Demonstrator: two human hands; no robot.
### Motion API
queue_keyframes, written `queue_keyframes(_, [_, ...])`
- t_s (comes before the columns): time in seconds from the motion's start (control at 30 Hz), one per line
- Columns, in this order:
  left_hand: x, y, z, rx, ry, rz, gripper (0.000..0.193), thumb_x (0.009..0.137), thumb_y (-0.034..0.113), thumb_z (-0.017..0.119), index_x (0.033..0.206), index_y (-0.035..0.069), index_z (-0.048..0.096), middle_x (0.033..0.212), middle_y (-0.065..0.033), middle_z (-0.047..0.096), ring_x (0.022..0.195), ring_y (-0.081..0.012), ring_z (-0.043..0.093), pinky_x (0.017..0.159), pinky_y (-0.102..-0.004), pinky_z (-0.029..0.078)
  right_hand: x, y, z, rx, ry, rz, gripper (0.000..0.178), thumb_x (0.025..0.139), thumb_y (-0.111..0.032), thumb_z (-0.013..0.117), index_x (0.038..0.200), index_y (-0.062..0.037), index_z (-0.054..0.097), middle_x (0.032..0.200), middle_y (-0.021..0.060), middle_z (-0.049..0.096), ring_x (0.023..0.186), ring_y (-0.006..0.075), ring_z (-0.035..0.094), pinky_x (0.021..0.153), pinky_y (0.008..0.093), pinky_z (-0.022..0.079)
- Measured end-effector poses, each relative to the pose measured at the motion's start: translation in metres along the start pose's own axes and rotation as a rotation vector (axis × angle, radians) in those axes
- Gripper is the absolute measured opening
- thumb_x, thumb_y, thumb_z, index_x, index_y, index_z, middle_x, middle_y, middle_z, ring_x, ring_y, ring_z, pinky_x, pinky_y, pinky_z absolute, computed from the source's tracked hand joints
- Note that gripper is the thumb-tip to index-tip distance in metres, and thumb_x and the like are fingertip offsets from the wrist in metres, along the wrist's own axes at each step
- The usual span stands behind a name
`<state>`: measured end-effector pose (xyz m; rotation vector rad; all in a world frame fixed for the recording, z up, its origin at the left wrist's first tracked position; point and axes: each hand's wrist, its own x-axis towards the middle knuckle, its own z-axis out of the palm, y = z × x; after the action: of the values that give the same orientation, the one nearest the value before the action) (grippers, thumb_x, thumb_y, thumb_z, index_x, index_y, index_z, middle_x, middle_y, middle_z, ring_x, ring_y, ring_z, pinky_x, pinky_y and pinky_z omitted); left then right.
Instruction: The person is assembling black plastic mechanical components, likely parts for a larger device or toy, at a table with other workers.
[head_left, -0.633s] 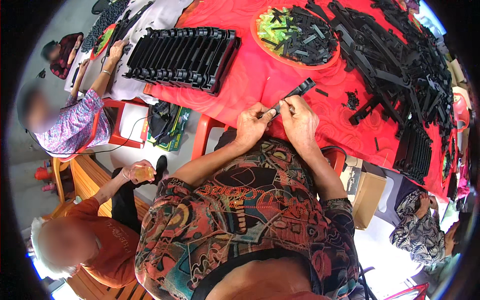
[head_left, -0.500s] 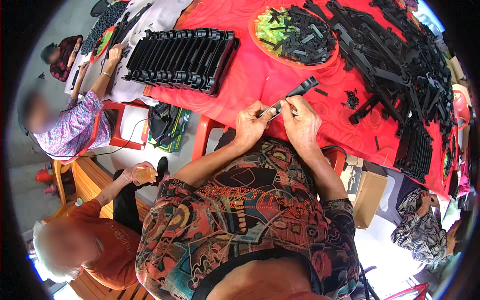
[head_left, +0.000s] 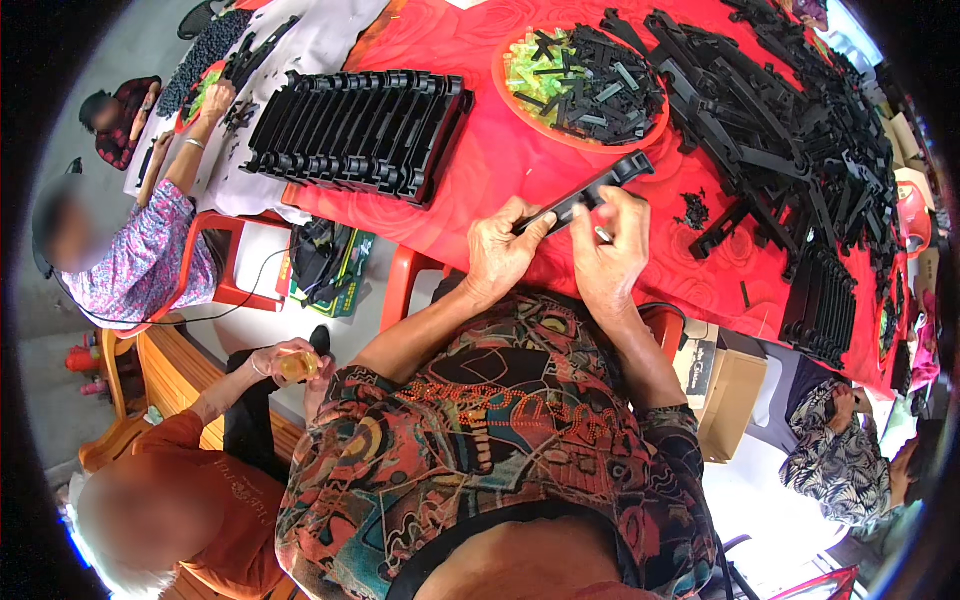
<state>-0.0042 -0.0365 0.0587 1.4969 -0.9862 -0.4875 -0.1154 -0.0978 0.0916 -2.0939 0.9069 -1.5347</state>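
My left hand [head_left: 500,250] grips the near end of a long black plastic strip [head_left: 588,196], thumb on top. The strip slants up to the right over the red cloth, its far end showing a rounded clip. My right hand [head_left: 612,250] is closed beside the strip's middle, its fingertips against or just over it. A slim rod with a silvery end [head_left: 604,235] sticks out between those fingers; the rest of it is hidden. Just beyond the strip stands a round red tray [head_left: 592,147] of small black pieces and clear yellow-green ones.
A stack of black ribbed parts [head_left: 350,135] lies at the left on the red tablecloth [head_left: 490,165]. Long black strips [head_left: 745,130] are heaped at the right, near tiny black bits [head_left: 692,208]. A seated person at left holds a glass [head_left: 297,367].
The black strip's far end has shifted right, and more of its length shows. My right hand has moved slightly right, its fingers changing position. The co-worker's hand at far left has moved toward a tray.
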Motion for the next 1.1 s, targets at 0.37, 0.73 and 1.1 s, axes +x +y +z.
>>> queue_keyframes(0.37, [-0.007,-0.005,0.008,-0.252,-0.024,-0.067,0.011,0.078,0.008,0.063,0.073,0.0,0.058,0.057,0.0031,0.053,0.053,-0.0019,0.042,0.045,-0.0206,0.035,-0.001,-0.011,-0.002,0.312,-0.225,0.631,0.032,0.068,-0.005,0.064,0.095,0.0005,0.047,0.085,0.0066,0.054,0.08,0.0141,0.05,0.071,0.0289,0.042])
queue_keyframes(0.73, [-0.013,-0.016,0.012,-0.279,-0.076,-0.188,0.012,0.079,0.009,0.063,0.072,0.001,0.057,0.053,0.0019,0.051,0.048,-0.0021,0.04,0.042,-0.0211,0.033,-0.024,0.014,0.025,0.352,-0.008,0.636,0.021,0.066,-0.001,0.057,0.084,0.0001,0.046,0.07,0.0036,0.051,0.061,0.0112,0.048,0.057,0.0278,0.042])
queue_keyframes(1.1, [0.003,-0.007,0.003,-0.129,-0.22,-0.109,0.012,0.078,0.012,0.063,0.085,0.004,0.058,0.072,-0.0067,0.063,0.063,-0.0114,0.059,0.055,-0.0266,0.046,-0.02,0.019,0.026,0.47,0.046,0.624,0.018,0.067,0.001,0.057,0.081,-0.0011,0.046,0.067,0.001,0.05,0.059,0.0084,0.046,0.054,0.0252,0.041])
